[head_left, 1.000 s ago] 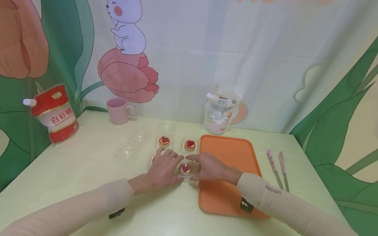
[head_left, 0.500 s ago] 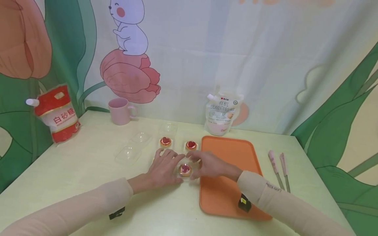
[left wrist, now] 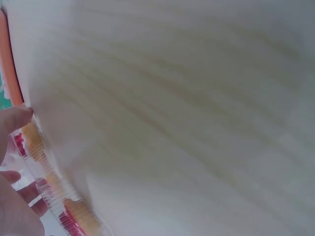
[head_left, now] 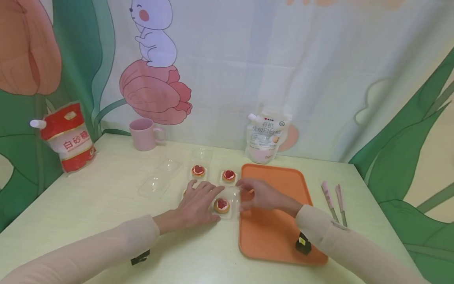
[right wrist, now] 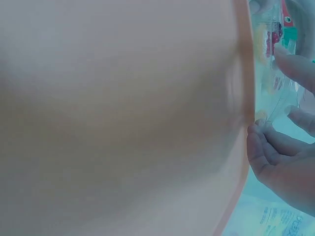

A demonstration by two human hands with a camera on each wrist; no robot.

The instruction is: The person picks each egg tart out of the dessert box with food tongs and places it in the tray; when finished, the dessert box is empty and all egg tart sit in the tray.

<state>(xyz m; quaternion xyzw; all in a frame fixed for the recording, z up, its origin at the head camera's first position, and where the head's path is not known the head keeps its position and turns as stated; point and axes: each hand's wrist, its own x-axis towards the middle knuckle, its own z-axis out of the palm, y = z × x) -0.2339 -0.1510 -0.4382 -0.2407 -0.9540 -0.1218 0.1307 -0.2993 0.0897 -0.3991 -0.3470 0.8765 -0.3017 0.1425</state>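
A small round tart with a red heart top (head_left: 222, 205) sits in a clear plastic box (head_left: 231, 216) left of the orange tray. My left hand (head_left: 198, 203) grips this box at its left side, thumb at the near corner and index finger at the far one. In the left wrist view the thumb (left wrist: 18, 118) presses the box's end. My right hand (head_left: 260, 194) is by the box's right edge, over the tray's rim, fingers curled. In the right wrist view its fingertips (right wrist: 261, 127) touch clear plastic. Another tart (head_left: 186, 192) is mostly hidden behind my left hand.
Two more tarts, one at the back left (head_left: 198, 170) and one at the back right (head_left: 228, 175), sit in clear boxes. An empty clear box (head_left: 153, 186) lies open at left. Around them are an orange tray (head_left: 273, 244), knives (head_left: 327, 193), a mug (head_left: 142, 135) and sugar bags (head_left: 72, 142).
My right hand has drawn back to the right from the near tart. That tart shows more sharply, and clear plastic is visible to its right. My left hand has stayed in place.
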